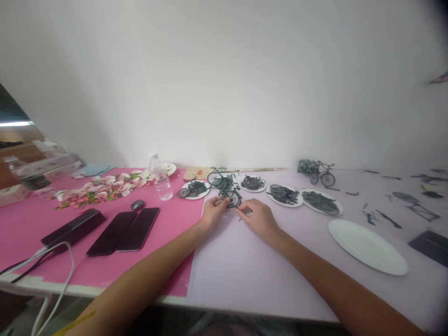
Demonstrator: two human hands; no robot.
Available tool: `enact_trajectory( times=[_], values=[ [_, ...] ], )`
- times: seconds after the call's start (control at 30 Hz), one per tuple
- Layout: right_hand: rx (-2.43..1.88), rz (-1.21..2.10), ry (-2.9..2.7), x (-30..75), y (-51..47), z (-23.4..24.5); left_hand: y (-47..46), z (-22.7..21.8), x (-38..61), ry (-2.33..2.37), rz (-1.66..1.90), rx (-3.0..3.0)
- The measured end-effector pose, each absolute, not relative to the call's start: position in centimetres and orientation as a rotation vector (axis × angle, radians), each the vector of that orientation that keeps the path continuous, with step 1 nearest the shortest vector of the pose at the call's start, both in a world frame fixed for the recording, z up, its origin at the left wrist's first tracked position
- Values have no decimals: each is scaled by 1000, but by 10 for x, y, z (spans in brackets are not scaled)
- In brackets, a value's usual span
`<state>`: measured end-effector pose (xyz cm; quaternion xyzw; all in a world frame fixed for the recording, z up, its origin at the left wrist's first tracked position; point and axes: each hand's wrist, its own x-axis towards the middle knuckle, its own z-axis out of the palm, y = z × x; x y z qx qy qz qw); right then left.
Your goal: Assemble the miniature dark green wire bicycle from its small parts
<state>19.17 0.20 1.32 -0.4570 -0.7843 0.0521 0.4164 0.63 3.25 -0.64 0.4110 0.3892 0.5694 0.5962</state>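
A small dark green model bicycle [230, 198] is held upright over the table by my left hand [213, 212], whose fingers close around the near wheel. My right hand [258, 217] is pinched close to that wheel, with a thin dark piece [240, 215] at its fingertips; its exact kind is too small to tell. Behind my hands are white plates of dark bicycle parts: one plate [206, 195] at the left, one [263, 188] in the middle, and two more plates [300, 203] [341, 212] to the right.
Assembled model bicycles [322, 176] stand by the wall. A white plate [367, 246] lies at the right, near loose parts [420, 209]. At the left are a water bottle [161, 182], two phones [138, 229], a black power bank [75, 227] with cables, and pink petals [108, 189].
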Motion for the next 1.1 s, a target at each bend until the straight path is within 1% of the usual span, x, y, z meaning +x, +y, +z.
enact_trajectory(
  times=[0.5,1.1],
  values=[
    [-1238,253,-1955,189,1,9,29,-4,5,908,1322,970],
    [-1337,287,-1909,187,-2,11,30,-6,6,927,1320,984]
  ],
)
